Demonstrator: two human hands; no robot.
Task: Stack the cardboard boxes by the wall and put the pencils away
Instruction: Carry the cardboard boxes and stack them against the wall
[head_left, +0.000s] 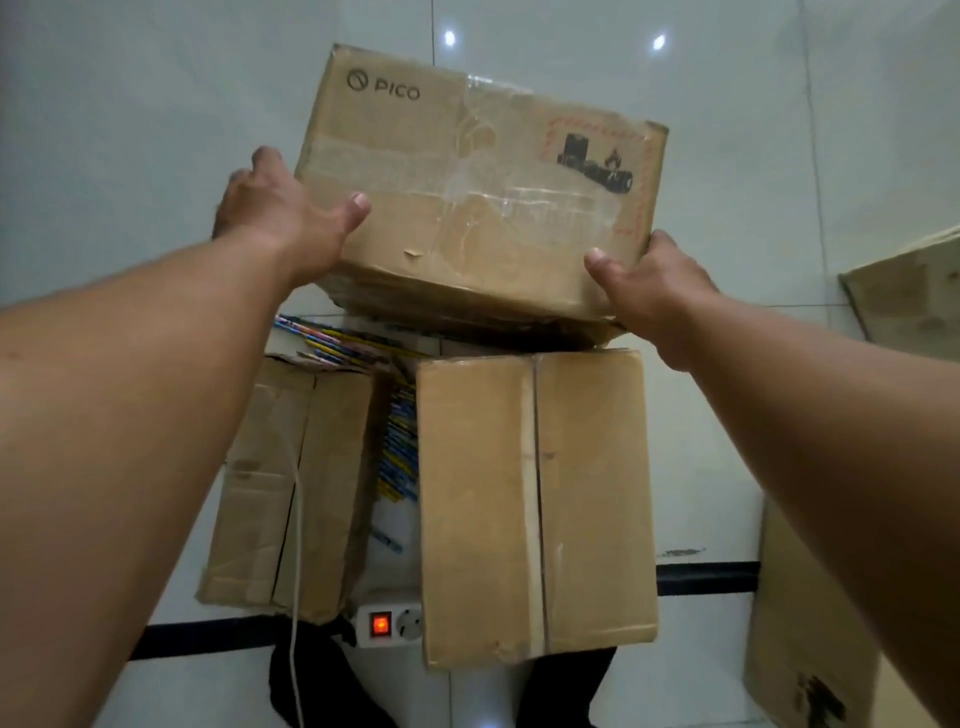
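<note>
Head view: left hand (280, 218) and right hand (649, 291) clamp PICO box (467, 197) at 9 and 4 o'clock sides (steadier carry), above taped box (535, 499); pencils (397, 447) lie between floor boxes.

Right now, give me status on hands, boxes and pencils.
Left hand and right hand grip PICO box, raised. Two boxes below. Pencils loose between them; power strip underneath.

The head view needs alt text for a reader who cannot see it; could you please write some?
Both hands, left hand and right hand, hold a PICO box above two cardboard boxes on the floor. Coloured pencils lie between them, beside a power strip.
</note>
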